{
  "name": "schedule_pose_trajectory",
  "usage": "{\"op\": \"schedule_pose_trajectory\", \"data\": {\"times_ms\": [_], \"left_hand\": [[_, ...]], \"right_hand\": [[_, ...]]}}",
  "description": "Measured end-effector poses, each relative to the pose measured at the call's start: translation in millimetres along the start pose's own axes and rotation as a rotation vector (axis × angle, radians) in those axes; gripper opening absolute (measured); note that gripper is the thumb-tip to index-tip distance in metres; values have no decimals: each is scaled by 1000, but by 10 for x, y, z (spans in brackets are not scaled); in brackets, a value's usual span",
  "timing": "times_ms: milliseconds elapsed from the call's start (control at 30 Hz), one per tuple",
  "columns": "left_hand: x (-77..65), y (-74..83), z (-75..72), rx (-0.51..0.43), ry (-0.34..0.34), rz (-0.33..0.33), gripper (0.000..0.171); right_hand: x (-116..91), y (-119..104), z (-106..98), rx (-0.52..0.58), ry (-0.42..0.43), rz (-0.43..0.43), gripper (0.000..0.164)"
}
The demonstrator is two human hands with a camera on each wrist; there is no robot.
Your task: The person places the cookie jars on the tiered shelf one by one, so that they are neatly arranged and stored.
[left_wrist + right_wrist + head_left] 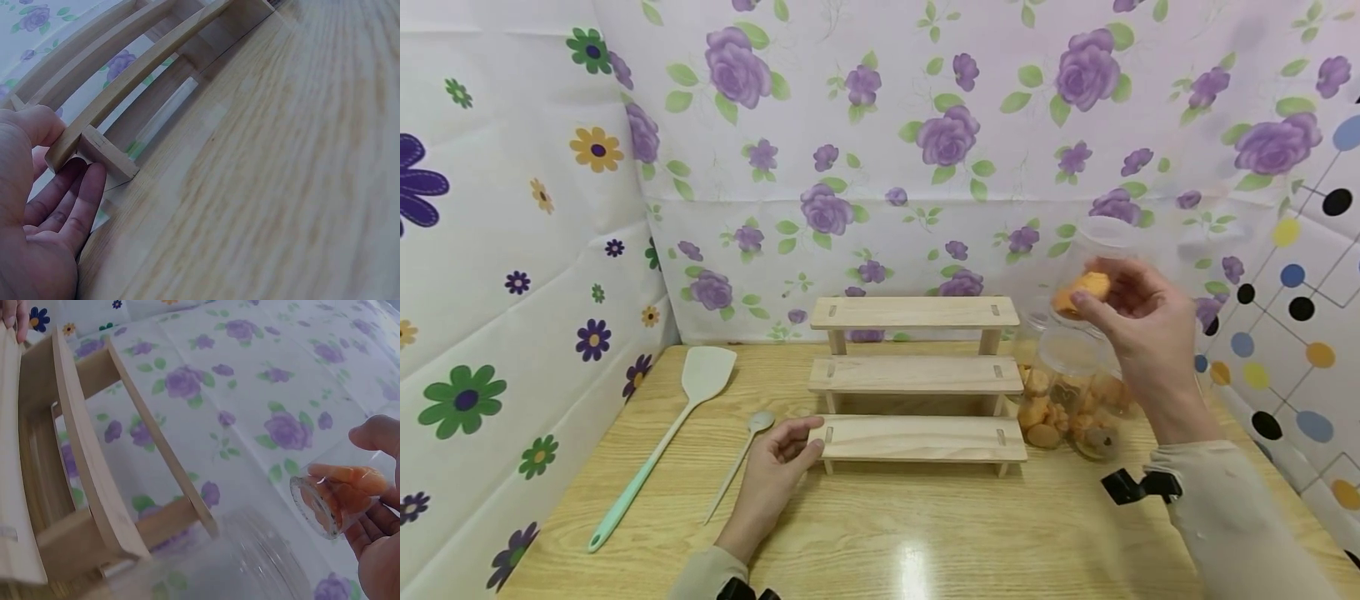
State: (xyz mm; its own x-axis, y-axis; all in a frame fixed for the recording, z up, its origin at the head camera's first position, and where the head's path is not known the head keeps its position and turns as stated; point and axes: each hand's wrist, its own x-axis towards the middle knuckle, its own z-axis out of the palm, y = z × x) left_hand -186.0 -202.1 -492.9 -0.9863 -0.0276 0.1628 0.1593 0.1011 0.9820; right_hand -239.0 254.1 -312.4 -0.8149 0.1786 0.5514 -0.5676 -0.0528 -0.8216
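A light wooden three-tier rack (917,437) stands on the table. My left hand (778,462) pinches the left end of its lowest board; in the left wrist view the thumb lies above the board (134,78) and the fingers reach below. Off the rack's right side, above other jars, my right hand (1153,321) holds up a clear jar (1105,237). Orange pieces (347,487) lie at the bottom of this tilted jar in the right wrist view. Thumb and fingers are on opposite sides of it.
Several clear jars (1067,354) with orange pieces crowd the table right of the rack. A white spatula (707,371) with a mint-green handle and a small long-handled spoon (760,421) lie at left. Flowered cloth (895,150) hangs behind; patterned sheets flank both sides.
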Motion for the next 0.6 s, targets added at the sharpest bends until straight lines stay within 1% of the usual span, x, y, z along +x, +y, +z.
{"op": "schedule_pose_trajectory", "data": {"times_ms": [167,333,533,600], "left_hand": [[0,0,0,2,6,-1,31],[3,-7,-1,3,3,3,31],[1,-10,1,-4,9,7,31],[0,-7,1,-5,11,5,31]], "right_hand": [[9,59,236,14,-39,6,47],[13,145,502,-10,-66,24,46],[6,280,815,-95,-115,59,45],[13,323,911,-106,-132,62,44]]}}
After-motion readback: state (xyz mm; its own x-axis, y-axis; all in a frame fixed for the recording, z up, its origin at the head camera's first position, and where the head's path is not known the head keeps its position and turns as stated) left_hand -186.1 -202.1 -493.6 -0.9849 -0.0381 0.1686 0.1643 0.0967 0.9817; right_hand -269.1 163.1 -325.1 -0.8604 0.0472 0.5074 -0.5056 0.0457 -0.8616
